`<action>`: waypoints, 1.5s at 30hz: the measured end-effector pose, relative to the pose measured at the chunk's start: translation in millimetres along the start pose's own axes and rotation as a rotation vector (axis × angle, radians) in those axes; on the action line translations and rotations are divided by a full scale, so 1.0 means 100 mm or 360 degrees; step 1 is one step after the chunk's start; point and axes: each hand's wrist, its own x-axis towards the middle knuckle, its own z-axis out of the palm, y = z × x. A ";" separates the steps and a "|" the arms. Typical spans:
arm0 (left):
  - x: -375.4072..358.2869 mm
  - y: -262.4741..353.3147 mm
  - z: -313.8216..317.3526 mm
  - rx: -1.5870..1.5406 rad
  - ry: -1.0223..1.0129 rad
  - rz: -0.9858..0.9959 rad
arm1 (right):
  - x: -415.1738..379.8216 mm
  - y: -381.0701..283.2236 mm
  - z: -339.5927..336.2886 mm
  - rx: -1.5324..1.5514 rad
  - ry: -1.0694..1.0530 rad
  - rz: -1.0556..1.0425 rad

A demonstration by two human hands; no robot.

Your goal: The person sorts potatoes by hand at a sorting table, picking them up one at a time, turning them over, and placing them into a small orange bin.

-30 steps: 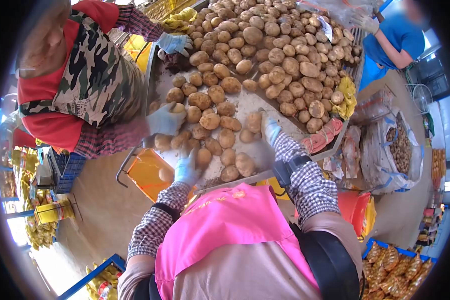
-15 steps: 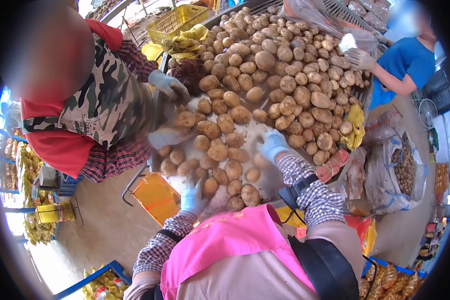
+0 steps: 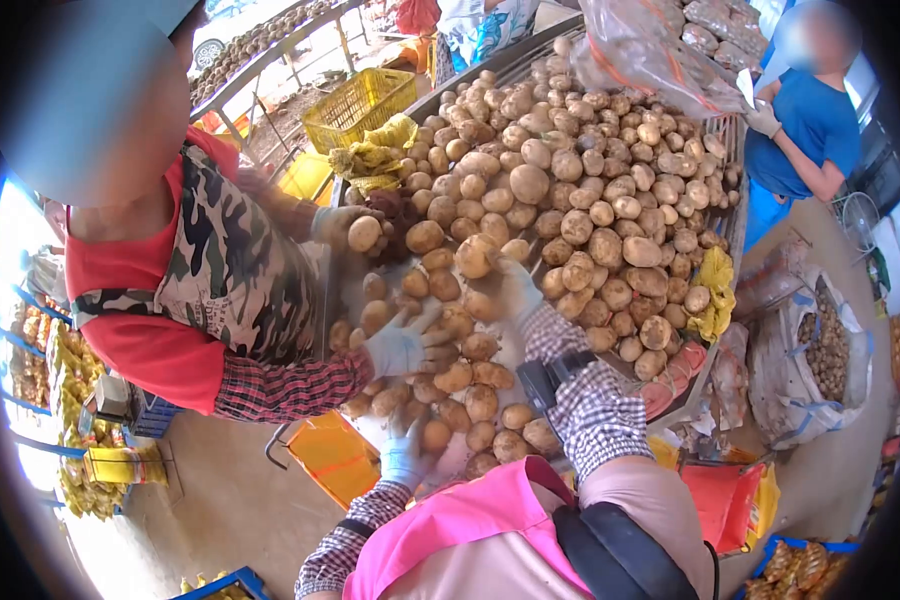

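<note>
My left hand [image 3: 404,458], in a pale blue and white glove, rests at the near edge of the sorting table [image 3: 375,425] with fingers stretched out beside a potato [image 3: 436,435]. My right hand [image 3: 518,292], gloved too, is smeared by motion among the potatoes in the middle. Right at its fingertips is a large potato [image 3: 476,257]; another potato [image 3: 483,306] lies blurred below it. Loose potatoes [image 3: 480,403] cover the table between my arms. Behind them rises a big heap of potatoes [image 3: 610,200].
At the left, a co-worker's gloved hand [image 3: 410,345] spreads over potatoes, and the other holds a potato [image 3: 364,233]. A person in blue [image 3: 810,130] stands at the back right. Around the table are a yellow crate [image 3: 358,108], an orange flap [image 3: 335,460] and a white sack [image 3: 780,370].
My right hand has moved up and left into the potatoes. The co-worker's near hand has reached right across the table, and the other has picked up a potato. The person in blue has drawn back.
</note>
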 end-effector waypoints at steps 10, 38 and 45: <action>0.33 0.93 -0.53 -0.0453 0.0124 0.0256 | -1.51 0.34 0.25 -0.0727 -0.0294 -0.0698; -0.03 0.09 -0.04 0.0281 0.0169 0.0233 | -4.18 -0.25 -1.14 -0.3477 0.1558 0.0319; 0.18 0.31 0.14 0.0328 0.0189 0.0063 | -1.49 -0.46 -0.37 -0.3211 0.0319 -0.1032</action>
